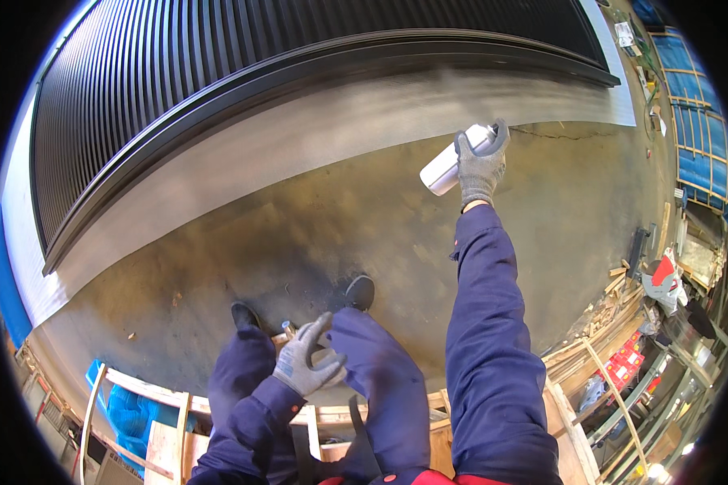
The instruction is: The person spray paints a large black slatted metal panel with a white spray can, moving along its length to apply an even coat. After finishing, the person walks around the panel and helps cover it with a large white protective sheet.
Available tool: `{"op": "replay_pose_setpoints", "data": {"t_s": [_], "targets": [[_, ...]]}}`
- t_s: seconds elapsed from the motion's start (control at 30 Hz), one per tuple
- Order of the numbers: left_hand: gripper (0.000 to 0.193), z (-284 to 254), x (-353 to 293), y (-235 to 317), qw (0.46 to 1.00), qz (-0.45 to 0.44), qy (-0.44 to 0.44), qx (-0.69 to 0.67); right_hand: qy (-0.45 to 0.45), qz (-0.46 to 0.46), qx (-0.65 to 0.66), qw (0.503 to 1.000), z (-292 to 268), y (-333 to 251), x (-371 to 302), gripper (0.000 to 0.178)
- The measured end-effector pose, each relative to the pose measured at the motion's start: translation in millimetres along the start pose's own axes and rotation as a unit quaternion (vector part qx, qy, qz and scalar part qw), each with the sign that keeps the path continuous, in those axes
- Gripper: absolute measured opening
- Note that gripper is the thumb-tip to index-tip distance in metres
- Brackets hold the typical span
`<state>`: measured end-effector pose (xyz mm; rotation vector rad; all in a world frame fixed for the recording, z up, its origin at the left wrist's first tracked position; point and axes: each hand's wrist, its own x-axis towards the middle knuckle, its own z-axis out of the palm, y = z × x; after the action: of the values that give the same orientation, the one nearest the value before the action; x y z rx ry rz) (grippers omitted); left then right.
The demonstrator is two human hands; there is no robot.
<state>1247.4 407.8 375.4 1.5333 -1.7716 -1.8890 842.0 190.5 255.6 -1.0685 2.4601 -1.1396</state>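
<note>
My right hand [481, 164], in a grey knit glove, is closed around a white spray can [443, 170]. The can is tilted, its nozzle end up and to the right under my fingers. Ahead of it lies a large dark ribbed metal panel [243, 40] with a black edge frame [332, 66], on a pale protective sheet [364, 121]. My left hand [302, 361], gloved too, hovers near my knees with thumb and fingers apart. A pale blur shows between those fingers, too unclear to name. Just beyond it is a small metallic cylinder end [289, 328].
A brown stained floor [332, 218] stretches between my shoes and the sheet. Wooden frames [158, 394] stand close around my legs. On the right are wood offcuts [611, 311], a red package [625, 361], long metal bars and blue sheeting [700, 166] behind wooden strips. Blue plastic [129, 416] lies lower left.
</note>
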Motion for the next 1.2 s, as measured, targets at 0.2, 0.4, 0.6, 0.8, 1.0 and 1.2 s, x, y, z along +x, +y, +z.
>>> {"op": "replay_pose_setpoints", "data": {"t_s": [0.2,0.4,0.6,0.8,1.0,1.2], "targets": [[0.085,-29.7,46.9,-68.3,0.998,0.055,-0.037,0.006,-0.042,-0.042,0.112,0.992,92.5,-16.8,-86.1,0.094],[0.086,-98.4,71.4,-113.8,0.983,0.18,-0.041,0.023,-0.219,-0.099,0.179,0.954,200.4,-68.5,-270.6,0.107],[0.082,-144.5,80.0,-155.9,0.958,0.279,0.044,0.044,-0.172,-0.142,0.15,0.963,246.8,-56.9,-323.8,0.105],[0.082,-155.3,67.4,-170.9,0.963,0.267,0.01,0.037,0.095,-0.032,0.214,0.972,171.9,8.4,-210.3,0.096],[0.084,-158.1,50.4,-177.0,0.956,0.288,-0.001,0.051,0.207,-0.079,0.042,0.974,135.5,38.3,-143.0,0.092],[0.086,-149.5,45.3,-182.1,0.946,0.31,0.013,0.089,0.145,-0.095,0.099,0.98,180.9,30.0,-185.4,0.091]]}}
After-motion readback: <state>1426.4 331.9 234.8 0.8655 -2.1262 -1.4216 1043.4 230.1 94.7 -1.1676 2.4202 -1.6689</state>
